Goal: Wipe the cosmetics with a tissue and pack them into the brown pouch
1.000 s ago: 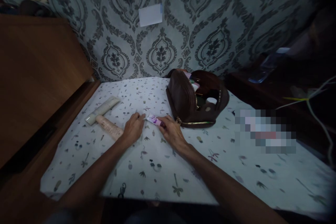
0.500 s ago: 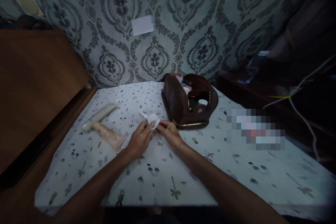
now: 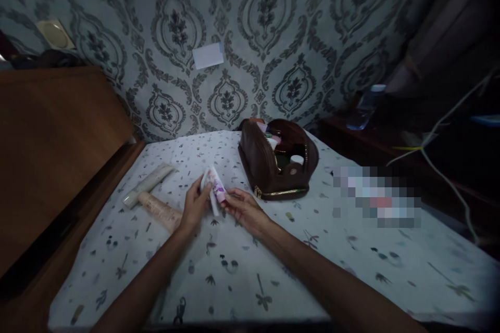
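Note:
Between my hands is a small white tube with pink and purple print (image 3: 217,186). A folded white tissue or wipe (image 3: 214,205) hangs against its left side; I cannot tell exactly how the two touch. My left hand (image 3: 196,204) is closed on the tissue, thumb on top, and also steadies the tube. Fingers of my right hand (image 3: 245,210) pinch the tube's purple lower end. Left of my left hand lie a beige squeeze tube (image 3: 159,210), partly covered by that hand, and a pale grey-green tube (image 3: 150,184).
An unzipped brown toiletry bag (image 3: 260,164) holding several items stands just beyond my right hand. The patterned cloth (image 3: 230,291) covers the surface. A wooden panel (image 3: 58,151) borders the left. At right are a blurred-out item (image 3: 377,197), a plastic bottle (image 3: 365,108) and a pale cable (image 3: 449,182).
The tube's printed side has turned into view, standing more upright. My left hand has shifted left, the right hand has opened slightly, and the white tissue hangs lower. The view has tilted up a little.

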Tool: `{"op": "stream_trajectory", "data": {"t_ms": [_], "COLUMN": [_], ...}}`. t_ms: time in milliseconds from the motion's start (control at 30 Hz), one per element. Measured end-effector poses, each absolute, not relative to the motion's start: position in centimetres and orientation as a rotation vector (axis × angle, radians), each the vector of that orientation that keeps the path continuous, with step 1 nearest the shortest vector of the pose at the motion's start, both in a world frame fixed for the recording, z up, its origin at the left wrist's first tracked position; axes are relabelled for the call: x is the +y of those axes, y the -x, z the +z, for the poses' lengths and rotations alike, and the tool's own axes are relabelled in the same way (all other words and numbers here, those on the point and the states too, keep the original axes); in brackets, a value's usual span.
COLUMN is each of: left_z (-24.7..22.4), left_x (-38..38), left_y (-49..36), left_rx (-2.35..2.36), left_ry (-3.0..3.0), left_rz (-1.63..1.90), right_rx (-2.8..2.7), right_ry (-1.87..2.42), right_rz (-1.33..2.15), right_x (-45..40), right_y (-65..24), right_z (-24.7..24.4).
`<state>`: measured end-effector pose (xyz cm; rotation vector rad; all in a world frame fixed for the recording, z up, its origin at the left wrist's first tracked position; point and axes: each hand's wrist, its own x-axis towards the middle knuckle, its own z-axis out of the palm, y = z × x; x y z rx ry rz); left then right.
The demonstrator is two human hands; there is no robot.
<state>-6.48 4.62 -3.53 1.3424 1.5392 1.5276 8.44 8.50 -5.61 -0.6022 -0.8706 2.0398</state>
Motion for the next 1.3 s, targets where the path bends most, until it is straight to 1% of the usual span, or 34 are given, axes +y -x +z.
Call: {"op": "stream_trajectory", "data": {"t_ms": [67, 167, 367, 533, 633, 800, 967, 1100, 1300], "left_z": [-3.1, -2.7, -2.1, 0.2, 2.6, 6.4, 6.8, 5.9, 5.3], "left_x": [4.1, 3.3, 2.2, 2.6, 4.2, 8.3, 11.4, 11.8, 11.4], "left_y": [5.3, 3.9, 2.9, 1.6, 0.7, -1.2, -3.0, -3.4, -3.7], "left_rx": [1.367, 1.259, 1.231, 1.275, 1.343, 1.414, 1.495, 1.571, 1.685], "left_ry": [-1.174, -1.068, -0.980, -1.065, -1.243, -1.956, -2.439, -2.536, -2.533], "left_rz": [1.491, 1.433, 1.296, 1.307, 1.349, 1.227, 0.977, 0.901, 0.836], "right_rx": [-0.880, -0.914, -1.206, -1.382, -1.488, -1.514, -1.688, -1.929, -2.149], "right_ry": [0.596, 0.617, 0.664, 0.577, 0.584, 0.604, 0.681, 0.653, 0.504], "right_rz": [1.998, 1.879, 1.519, 1.314, 1.054, 0.656, 0.268, 0.186, 0.173], "right_x": [8.5, 8.6, 8.9, 8.4, 8.4, 11.0, 16.7, 21.2, 25.9], "right_y": [-8.4, -8.5, -9.5, -12.3, -15.9, -23.1, -26.7, -26.7, -25.7], "right_z": [-5.7, -5.5, -4.3, -1.0, 2.0, 7.4, 11.4, 12.7, 12.2]}}
